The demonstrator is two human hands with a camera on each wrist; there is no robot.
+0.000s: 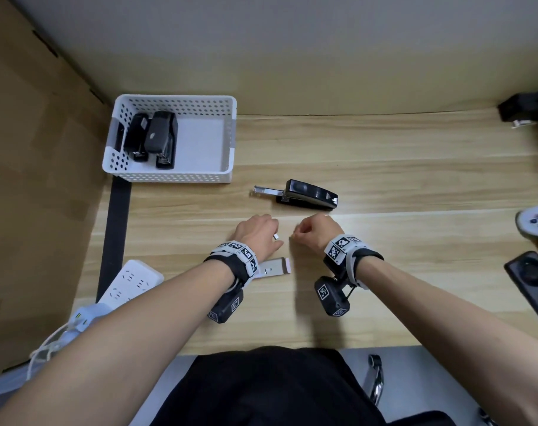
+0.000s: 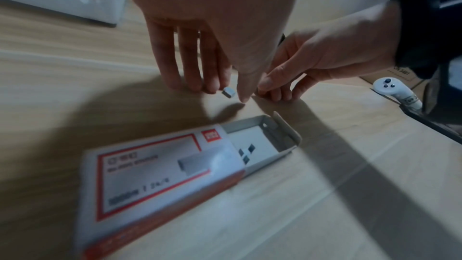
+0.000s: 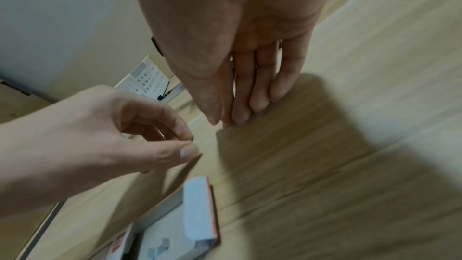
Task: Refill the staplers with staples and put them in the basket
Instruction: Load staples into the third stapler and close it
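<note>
A black stapler (image 1: 307,195) lies on the wooden desk with its metal magazine (image 1: 266,190) slid out to the left. Just in front of it, my left hand (image 1: 275,238) pinches a short silver block of staples (image 2: 227,92) between thumb and forefinger. My right hand (image 1: 293,236) is close beside it, thumb pressed against forefinger, its other fingertips (image 3: 260,106) on the desk. A tiny pale sliver shows at the pinch in the head view. The open staple box (image 2: 175,165) lies below the left wrist. The white perforated basket (image 1: 230,142) at the back left holds two black staplers (image 1: 161,138).
A white power strip (image 1: 132,281) with a plug and cables sits at the front left, beside a cardboard wall. At the right edge are a white game controller (image 1: 536,224) and a black tray (image 1: 532,281). Another black device (image 1: 522,110) stands at the back right.
</note>
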